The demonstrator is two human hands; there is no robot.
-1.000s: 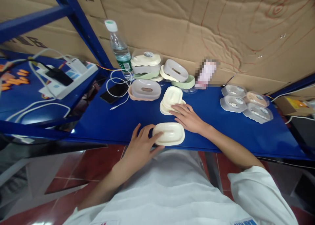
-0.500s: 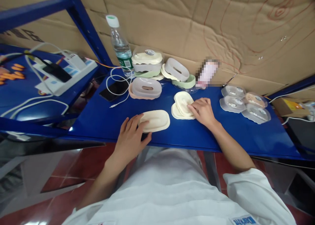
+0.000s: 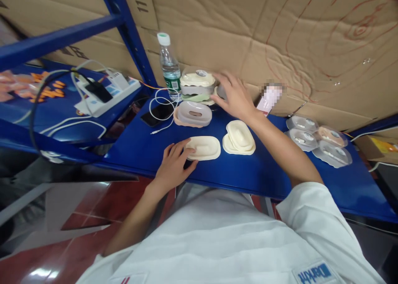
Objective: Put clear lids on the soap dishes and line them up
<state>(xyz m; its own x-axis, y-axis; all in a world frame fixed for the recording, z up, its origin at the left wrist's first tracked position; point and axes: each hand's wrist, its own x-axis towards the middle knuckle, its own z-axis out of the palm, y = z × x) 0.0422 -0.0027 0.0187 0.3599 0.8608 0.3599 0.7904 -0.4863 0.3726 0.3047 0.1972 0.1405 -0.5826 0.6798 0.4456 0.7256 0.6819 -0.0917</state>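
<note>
My left hand (image 3: 177, 163) grips the left end of a cream oval lid-like piece (image 3: 207, 148) near the table's front edge, fingers on top and thumb at its near side. My right hand (image 3: 234, 95) is open, fingers spread, reaching over the back of the table. It partly hides a grey oval piece (image 3: 221, 92) there; whether it touches it I cannot tell. Two similar cream pieces (image 3: 241, 135) lie overlapped right of the one in my left hand. Behind it sits a pale grey slotted oval piece (image 3: 196, 113) on a pinkish one.
A water bottle (image 3: 170, 68) stands beside stacked oval containers (image 3: 197, 85). A white cable (image 3: 154, 110) crosses a dark phone (image 3: 152, 117). Several clear-covered packs (image 3: 301, 139) sit at the right. A blue shelf post (image 3: 130, 35) and power strip (image 3: 99, 103) are left.
My right hand has left the overlapped cream pieces and moved back and left over the grey oval piece, its fingers spreading. My left hand remains on its cream piece. The view has shifted slightly.
</note>
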